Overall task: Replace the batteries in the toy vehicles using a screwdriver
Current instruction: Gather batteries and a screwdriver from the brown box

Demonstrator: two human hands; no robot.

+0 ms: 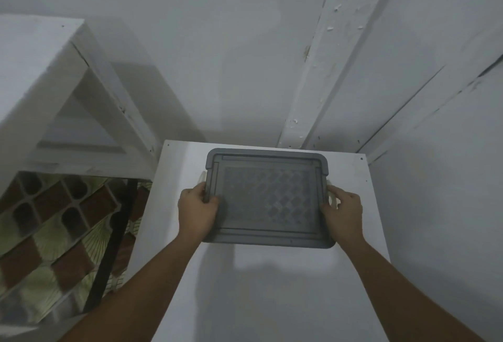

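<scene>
A grey plastic storage box (pixel 268 194) with a patterned lid lies on the white table (pixel 258 287), toward its far end. My left hand (pixel 196 212) grips the box's left edge, thumb on the lid. My right hand (pixel 343 212) grips the right edge by a pale side clip. The lid is on, so the contents are hidden. No toy vehicle, screwdriver or battery is visible.
A white shelf unit (pixel 68 91) stands at the left, above a tiled floor (pixel 46 233). White walls close in behind and at the right of the table. A black table leg (pixel 114 241) runs down beside the table's left edge.
</scene>
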